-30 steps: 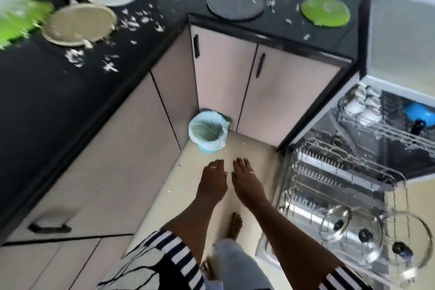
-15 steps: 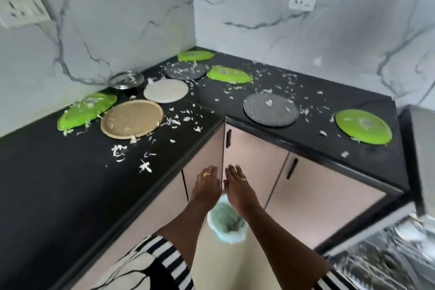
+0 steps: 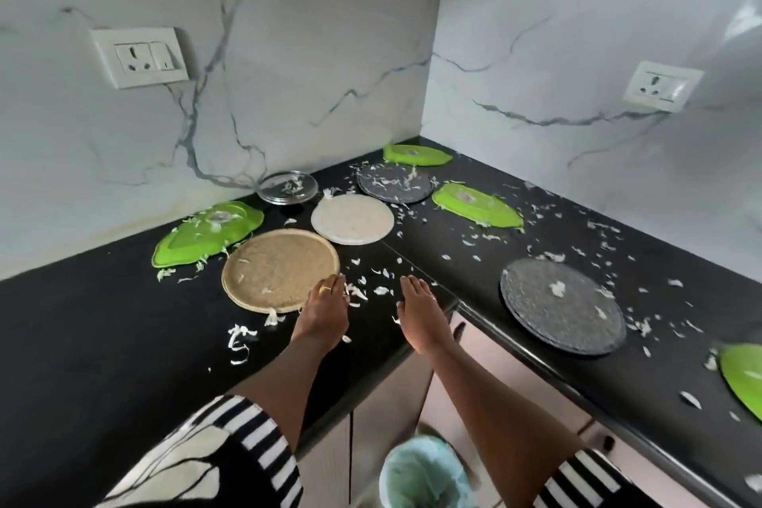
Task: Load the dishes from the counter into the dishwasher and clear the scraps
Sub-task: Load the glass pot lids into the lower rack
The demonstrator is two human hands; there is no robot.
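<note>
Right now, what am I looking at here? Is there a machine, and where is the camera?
No machine: a person wears the camera on their head, so you look down along their own arms. The left hand and right hand are flat, open and empty over a black corner counter. On it lie round plates: a tan plate by the left fingertips, a white plate, grey plates and green ones, with pale scraps scattered about. A lined bin stands on the floor below.
</note>
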